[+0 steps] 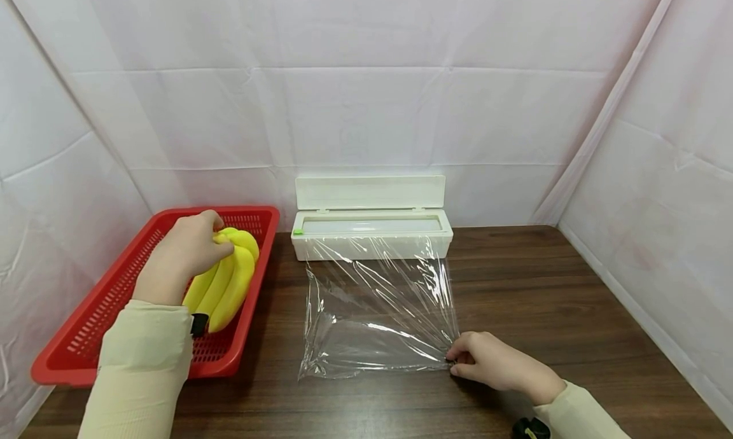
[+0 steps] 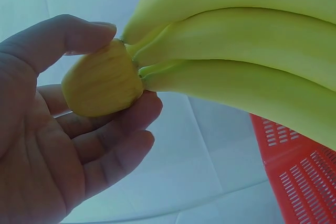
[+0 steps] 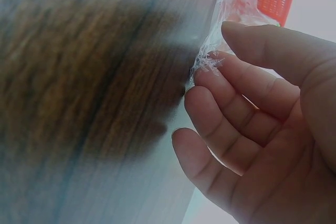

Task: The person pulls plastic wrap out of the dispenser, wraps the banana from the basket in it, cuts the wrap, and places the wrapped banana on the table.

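Note:
My left hand [image 1: 191,245] grips a bunch of yellow bananas [image 1: 231,286] over the red basket. In the left wrist view, thumb and fingers close round the thick stem [image 2: 102,80] of the bunch. A sheet of clear cling film [image 1: 378,318] stretches from the white dispenser box [image 1: 372,245] toward me over the table. Down at its near right corner, my right hand [image 1: 498,362] pinches the film, and creases run out from the fingertips. In the right wrist view, gathered film [image 3: 210,59] bunches at the index and middle fingertips.
The red slotted basket [image 1: 91,369] stands on the left of the dark wood table [image 1: 515,267]. Behind the box its lid [image 1: 371,192] is raised. White cloth walls [image 1: 366,108] enclose the back and both sides. A small black object [image 1: 529,428] shows by the right sleeve.

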Available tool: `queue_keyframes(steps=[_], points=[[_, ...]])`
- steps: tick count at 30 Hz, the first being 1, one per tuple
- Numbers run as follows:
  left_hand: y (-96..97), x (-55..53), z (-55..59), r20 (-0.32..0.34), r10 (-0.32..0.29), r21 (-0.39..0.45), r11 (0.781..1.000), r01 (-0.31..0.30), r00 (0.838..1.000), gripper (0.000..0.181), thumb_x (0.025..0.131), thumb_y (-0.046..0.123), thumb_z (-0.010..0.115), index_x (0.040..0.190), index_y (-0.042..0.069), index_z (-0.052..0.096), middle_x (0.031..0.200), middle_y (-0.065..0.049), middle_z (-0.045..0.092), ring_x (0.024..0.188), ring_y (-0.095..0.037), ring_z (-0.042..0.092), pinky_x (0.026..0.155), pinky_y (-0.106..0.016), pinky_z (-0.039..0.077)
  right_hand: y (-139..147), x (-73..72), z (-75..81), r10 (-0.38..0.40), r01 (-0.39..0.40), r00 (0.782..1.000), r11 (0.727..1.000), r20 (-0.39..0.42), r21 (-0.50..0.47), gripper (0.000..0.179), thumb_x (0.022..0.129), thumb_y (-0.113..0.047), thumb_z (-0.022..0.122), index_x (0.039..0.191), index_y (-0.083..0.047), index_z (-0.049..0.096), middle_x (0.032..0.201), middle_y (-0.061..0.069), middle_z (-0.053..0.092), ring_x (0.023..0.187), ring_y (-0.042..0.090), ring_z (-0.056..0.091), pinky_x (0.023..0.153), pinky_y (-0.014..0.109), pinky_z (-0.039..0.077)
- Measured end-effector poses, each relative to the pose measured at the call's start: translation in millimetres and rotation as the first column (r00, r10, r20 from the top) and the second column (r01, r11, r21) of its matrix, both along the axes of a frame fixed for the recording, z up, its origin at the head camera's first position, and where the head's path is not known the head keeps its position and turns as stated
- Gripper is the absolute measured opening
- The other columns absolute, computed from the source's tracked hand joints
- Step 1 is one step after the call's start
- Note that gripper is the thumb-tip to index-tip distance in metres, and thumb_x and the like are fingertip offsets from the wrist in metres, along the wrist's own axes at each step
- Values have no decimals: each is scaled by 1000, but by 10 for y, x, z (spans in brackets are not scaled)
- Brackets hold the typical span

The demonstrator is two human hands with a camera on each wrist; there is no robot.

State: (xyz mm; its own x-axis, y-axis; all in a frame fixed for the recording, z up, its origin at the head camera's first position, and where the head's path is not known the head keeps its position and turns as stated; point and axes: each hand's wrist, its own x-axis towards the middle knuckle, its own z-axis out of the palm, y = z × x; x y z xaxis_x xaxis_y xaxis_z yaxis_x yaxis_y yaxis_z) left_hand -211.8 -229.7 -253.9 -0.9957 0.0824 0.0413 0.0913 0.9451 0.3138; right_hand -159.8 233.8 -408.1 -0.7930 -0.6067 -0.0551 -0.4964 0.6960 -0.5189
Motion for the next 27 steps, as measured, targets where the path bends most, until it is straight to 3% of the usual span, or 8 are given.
queue_keyframes(steps=[17,27], points=[[-2,-11,7,-61,-1,4,1000,2,998,44,82,16,52,116,-13,48,90,-19,52,78,-29,47,70,-39,39,-5,-10,-7,2,-2,1000,1000,19,-20,14,83,-17,70,92,-6,69,82,-8,62,69,-6,49,61,19,45],[-2,-5,-7,-106,-5,26,1000,8,994,44,83,15,52,115,-14,49,102,-28,52,89,-35,45,80,-48,41,-5,-7,-16,-2,2,1000,1000,23,-21,14,83,-17,70,92,-6,69,82,-8,62,69,-6,49,61,19,45]])
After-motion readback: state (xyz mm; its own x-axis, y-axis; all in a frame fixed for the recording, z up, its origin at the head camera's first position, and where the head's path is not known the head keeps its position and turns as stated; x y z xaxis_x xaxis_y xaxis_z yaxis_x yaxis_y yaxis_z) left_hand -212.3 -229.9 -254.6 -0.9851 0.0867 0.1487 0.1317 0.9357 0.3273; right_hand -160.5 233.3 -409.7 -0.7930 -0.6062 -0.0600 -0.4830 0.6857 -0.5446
